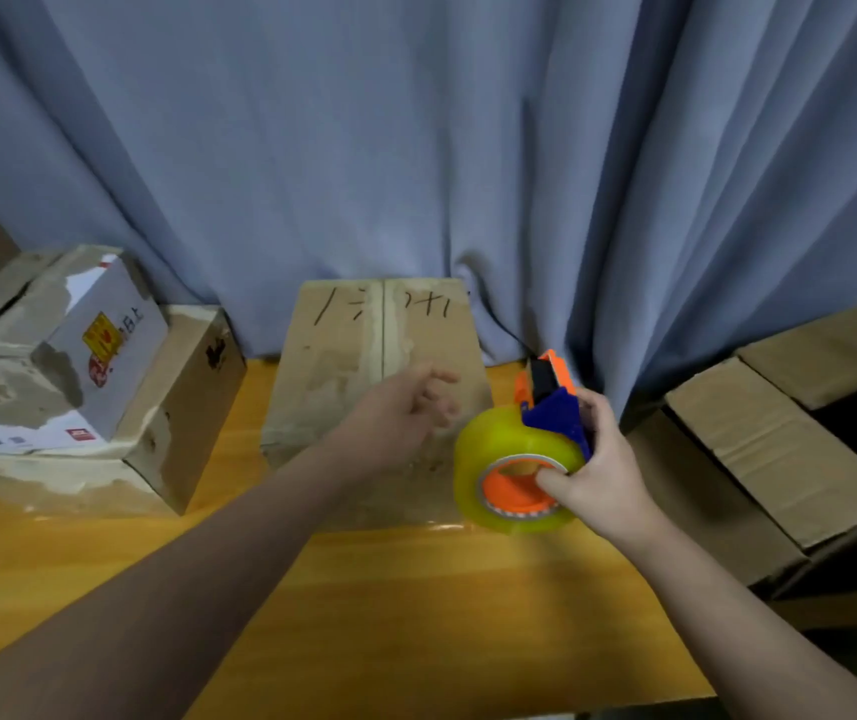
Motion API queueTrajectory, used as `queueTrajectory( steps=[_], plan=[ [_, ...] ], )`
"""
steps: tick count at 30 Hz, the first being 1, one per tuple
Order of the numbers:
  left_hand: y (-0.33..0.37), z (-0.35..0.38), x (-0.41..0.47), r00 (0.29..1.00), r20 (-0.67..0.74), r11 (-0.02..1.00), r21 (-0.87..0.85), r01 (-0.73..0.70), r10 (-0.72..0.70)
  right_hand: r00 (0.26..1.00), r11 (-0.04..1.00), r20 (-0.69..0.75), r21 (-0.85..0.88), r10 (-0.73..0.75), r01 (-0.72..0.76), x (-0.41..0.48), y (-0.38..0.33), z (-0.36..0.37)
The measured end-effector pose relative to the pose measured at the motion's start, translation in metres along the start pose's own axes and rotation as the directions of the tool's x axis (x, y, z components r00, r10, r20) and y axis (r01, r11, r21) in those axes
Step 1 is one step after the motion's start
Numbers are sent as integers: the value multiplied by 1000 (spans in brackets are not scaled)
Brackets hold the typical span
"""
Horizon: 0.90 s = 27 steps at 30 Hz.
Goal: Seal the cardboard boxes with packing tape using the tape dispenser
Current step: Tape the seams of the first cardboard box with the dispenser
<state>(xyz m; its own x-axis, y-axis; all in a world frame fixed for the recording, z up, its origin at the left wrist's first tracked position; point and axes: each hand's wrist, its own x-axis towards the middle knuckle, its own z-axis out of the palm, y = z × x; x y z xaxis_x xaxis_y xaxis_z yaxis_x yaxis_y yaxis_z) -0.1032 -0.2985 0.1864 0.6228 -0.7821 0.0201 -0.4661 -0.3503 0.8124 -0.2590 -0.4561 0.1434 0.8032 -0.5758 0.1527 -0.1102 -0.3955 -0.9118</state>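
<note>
Head view: cardboard box (pixel 333 356) at the centre of the frame, standing on the yellow-orange wooden desk (pixel 416 589) with its far end against a blue-grey curtain (pixel 416 148). Its 2 top flaps lie shut and meet along a seam running away from the camera, with black handwritten strokes near the far edge.

The left hand (pixel 400 413) reaches in from the lower left and sits over the right half of the box top. Its grip is wide, the fingers spread and blurred, holding nothing; whether it touches the cardboard cannot be told.

The right hand (pixel 605 475) comes in from the lower right, its grip closed round the tape dispenser (pixel 553 407), a blue and orange frame just right of the box's near corner. The yellowish tape roll (pixel 489 449) sits on the dispenser's orange core, facing the camera, and the thumb lies at the edge of that core.

At the left of the frame, a torn brown box (pixel 182 407) rests on the desk with a white printed box (pixel 109 335) tilted on top. At the right edge, beyond the desk, open brown cartons (pixel 779 459) show their flaps.
</note>
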Motion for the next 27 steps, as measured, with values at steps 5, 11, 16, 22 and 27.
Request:
queueTrajectory(
  steps=[5, 11, 16, 22, 27],
  plan=[
    [18, -51, -30, 992, -81, 956, -284, 72, -98, 992, 992, 68, -54, -107, 111, 10, -41, 57],
    [0, -99, -57, 987, -24, 985, -72, 159, -162, 978, 976, 112, -106, -176, 188, 14, -66, 115],
    [-28, -126, -63, 981, -33, 980, -64, 188, -190, 970, 975, 153, -87, -189, 204, 13, -76, 150],
    [-54, -153, -57, 992, -32, 989, 81, 122, -120, 931, 975, 299, -9, -207, 220, 12, -82, 171],
    [-62, -179, -43, 990, -21, 921, 363, 137, -139, 883, 901, 429, -281, -191, 332, 13, -91, 182]
  ],
)
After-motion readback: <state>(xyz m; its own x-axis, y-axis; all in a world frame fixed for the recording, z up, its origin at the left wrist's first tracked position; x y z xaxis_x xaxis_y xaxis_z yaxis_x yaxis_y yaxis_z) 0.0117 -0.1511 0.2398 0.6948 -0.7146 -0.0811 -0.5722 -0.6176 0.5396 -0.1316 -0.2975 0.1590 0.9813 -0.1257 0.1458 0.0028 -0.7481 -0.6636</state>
